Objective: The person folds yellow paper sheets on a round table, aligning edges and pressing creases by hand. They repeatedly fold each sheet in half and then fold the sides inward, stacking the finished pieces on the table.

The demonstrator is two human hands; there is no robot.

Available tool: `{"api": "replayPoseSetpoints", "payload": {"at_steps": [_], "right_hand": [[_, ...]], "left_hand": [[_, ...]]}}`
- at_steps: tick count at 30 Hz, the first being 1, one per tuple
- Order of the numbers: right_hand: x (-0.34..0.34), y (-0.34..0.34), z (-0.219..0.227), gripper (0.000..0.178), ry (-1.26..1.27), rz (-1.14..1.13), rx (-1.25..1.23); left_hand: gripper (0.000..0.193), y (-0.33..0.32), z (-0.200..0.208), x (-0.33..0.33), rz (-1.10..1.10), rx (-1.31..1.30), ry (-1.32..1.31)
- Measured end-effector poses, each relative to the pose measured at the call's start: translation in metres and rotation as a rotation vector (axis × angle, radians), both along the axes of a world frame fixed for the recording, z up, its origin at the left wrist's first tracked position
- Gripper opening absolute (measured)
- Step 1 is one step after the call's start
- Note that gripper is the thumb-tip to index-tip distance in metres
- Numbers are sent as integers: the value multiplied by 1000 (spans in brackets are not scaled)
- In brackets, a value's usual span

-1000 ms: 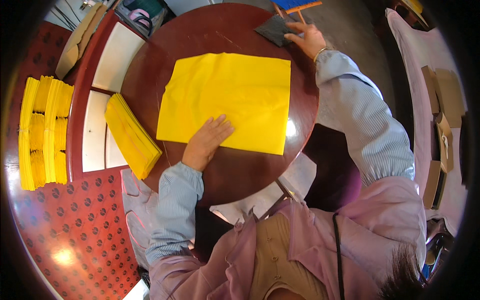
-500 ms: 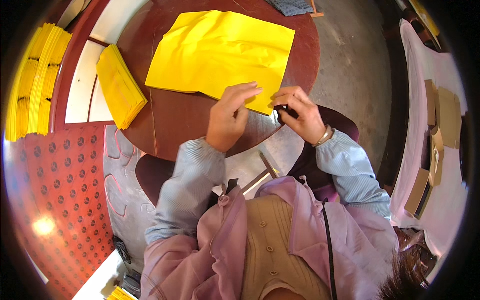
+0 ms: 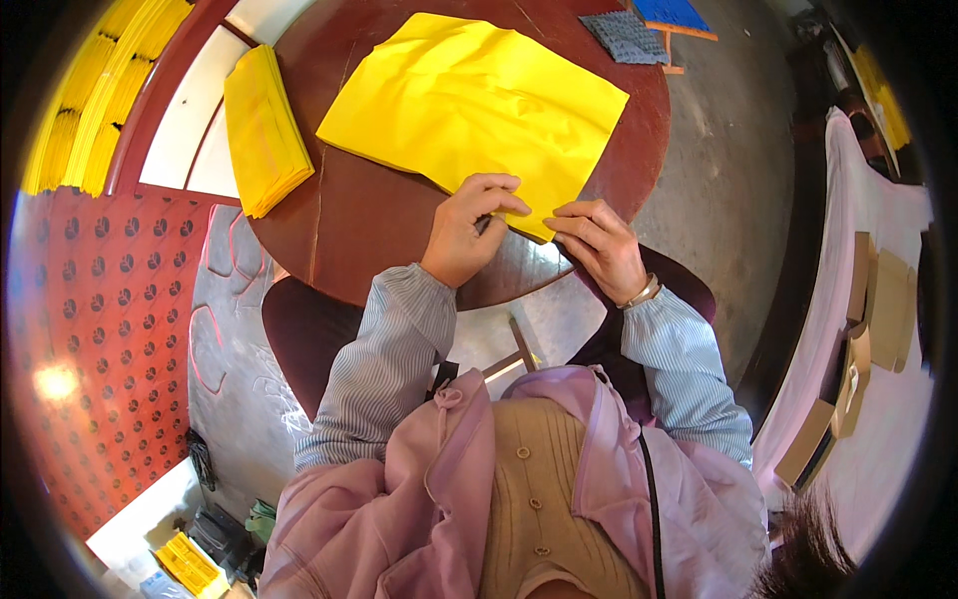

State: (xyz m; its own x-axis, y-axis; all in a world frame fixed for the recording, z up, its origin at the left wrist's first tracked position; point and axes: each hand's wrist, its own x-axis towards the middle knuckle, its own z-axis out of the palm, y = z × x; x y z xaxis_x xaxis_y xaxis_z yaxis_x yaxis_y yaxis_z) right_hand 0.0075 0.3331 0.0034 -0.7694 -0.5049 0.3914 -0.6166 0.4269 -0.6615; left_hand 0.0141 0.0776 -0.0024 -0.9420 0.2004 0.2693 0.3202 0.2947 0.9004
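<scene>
A broad, slightly wrinkled stack of yellow sheets (image 3: 474, 110) lies on the round dark-red table (image 3: 379, 225). At its near corner, the thumb and fingertips of my right hand (image 3: 604, 250) are pinched together on the sheets' edge. My left hand (image 3: 469, 232) is just left of that corner, over the near edge. Its fingers are bent and its thumb stands apart from them, with nothing visible between. A folded yellow bundle (image 3: 264, 135) rests at the table's left edge.
Tall yellow stacks (image 3: 105, 95) stand at far left, above a red patterned panel (image 3: 110, 329). A grey textured mat (image 3: 626, 37) and a blue-topped stool (image 3: 674, 15) are beyond the table. Open cardboard boxes (image 3: 888, 309) lie on a pale cloth (image 3: 798, 399) at right.
My right thumb and fingers have closed onto the sheets' corner, where they were apart from it before. My left thumb has come nearer its fingers. The whole view has shifted slightly.
</scene>
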Motion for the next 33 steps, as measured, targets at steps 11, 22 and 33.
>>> {"api": "replayPoseSetpoints", "payload": {"at_steps": [11, 22, 33], "right_hand": [[-3, -6, -1, 16, -289, -88, -229], [5, -9, -3, 25, -165, -148, -231], [0, -12, -7, 15, -306, -153, -320]], "left_hand": [[23, 4, -2, 1, -11, -13, 21], [11, 20, -5, 2, 172, -18, -60], [12, 7, -5, -1, 69, -14, -44]]}}
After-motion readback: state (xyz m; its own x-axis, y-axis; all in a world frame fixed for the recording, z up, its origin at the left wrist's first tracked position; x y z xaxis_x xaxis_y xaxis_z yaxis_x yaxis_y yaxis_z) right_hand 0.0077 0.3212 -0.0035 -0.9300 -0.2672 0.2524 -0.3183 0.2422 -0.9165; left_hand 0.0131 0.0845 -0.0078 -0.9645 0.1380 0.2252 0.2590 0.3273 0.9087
